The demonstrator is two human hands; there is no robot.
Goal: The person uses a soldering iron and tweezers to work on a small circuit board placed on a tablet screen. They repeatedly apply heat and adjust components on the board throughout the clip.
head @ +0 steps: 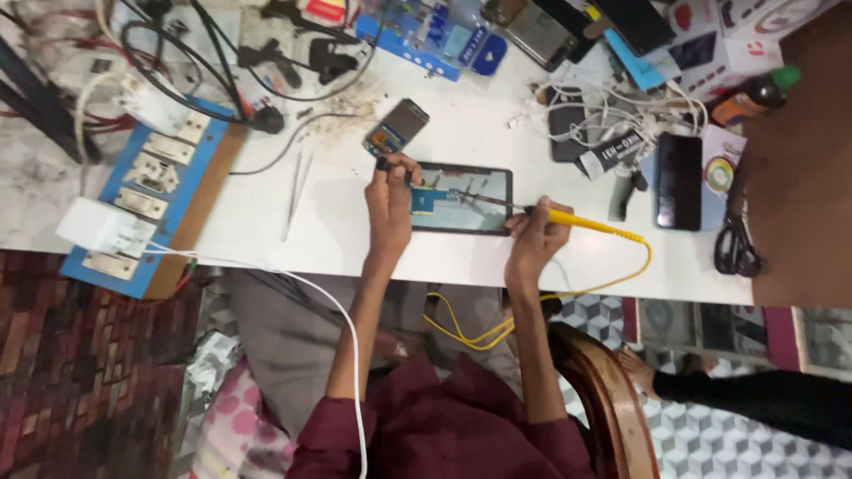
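Observation:
An opened phone (461, 200) lies flat on the white worktable (355, 222), its inner board showing. My right hand (535, 236) grips a yellow-handled soldering iron (568, 218), whose metal tip reaches left over the phone's board. My left hand (390, 197) sits at the phone's left edge, fingers pinched on a small dark tool or part (383, 163); what it is I cannot tell. The iron's yellow cord (612, 282) loops off the table's front edge toward my lap.
Tweezers (295, 191) lie left of my left hand. A small phone module (396, 127) rests behind it. A blue switchboard (151, 191) with a white plug stands at the left. A black phone (679, 181), tangled cables, scissors (733, 239) and boxes crowd the right and back.

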